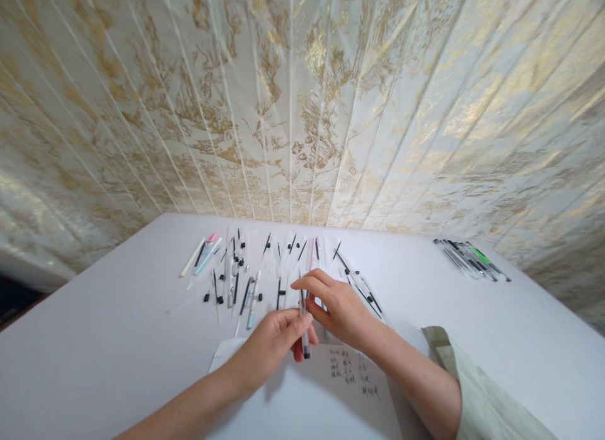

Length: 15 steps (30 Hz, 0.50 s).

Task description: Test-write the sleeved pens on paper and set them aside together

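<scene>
My left hand is closed around a clear-barrelled pen, thumb on top and fingers curled beneath. The pen stands nearly lengthwise to me, its dark end pointing toward me and its slim tip away. My right hand arches over the far end of the pen. Its index finger and thumb are apart, on either side of the tip, and whether they touch it I cannot tell. Below both hands lies a white sheet of paper with handwritten characters at its right.
Pen parts, refills and black caps lie scattered beyond my hands. Paler pens sit at the far left. A row of dark pens rests at the far right of the white table. A gold-patterned curtain hangs behind.
</scene>
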{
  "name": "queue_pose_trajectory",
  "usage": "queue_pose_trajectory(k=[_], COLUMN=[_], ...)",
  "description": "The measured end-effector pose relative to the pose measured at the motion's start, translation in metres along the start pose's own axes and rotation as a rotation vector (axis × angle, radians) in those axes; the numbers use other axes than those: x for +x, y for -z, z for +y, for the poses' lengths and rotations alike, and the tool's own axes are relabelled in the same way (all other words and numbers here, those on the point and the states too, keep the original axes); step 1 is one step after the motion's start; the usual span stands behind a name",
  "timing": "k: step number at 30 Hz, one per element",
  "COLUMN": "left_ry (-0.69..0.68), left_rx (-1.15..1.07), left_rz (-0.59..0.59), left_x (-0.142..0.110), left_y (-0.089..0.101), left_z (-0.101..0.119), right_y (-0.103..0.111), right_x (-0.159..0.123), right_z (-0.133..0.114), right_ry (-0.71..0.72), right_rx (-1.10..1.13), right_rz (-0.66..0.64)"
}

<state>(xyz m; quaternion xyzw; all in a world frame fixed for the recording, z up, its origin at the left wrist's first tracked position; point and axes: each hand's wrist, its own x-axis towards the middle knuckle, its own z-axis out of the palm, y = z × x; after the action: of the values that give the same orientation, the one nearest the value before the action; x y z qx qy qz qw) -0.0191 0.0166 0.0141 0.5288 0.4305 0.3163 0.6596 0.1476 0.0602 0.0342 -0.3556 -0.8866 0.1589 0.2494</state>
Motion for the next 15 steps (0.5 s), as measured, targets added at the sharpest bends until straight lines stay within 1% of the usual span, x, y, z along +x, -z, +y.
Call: queue_pose_trajectory(k=[9,15], left_ry=[-0.021,-0.03], left_rx=[-0.019,0.017], left_rz=[0.005,-0.006], left_x=[-0.0017,-0.001], left_y=[-0.0001,-0.0019], left_z=[0.0038,0.0027], right_y=[-0.0043,-0.0001], right_x=[-0.001,0.0002], right_z=[0.0053,0.0002], right_ry=[-0.066,-0.114], right_rx=[-0.001,-0.007], right_rz=[-0.028,-0.04])
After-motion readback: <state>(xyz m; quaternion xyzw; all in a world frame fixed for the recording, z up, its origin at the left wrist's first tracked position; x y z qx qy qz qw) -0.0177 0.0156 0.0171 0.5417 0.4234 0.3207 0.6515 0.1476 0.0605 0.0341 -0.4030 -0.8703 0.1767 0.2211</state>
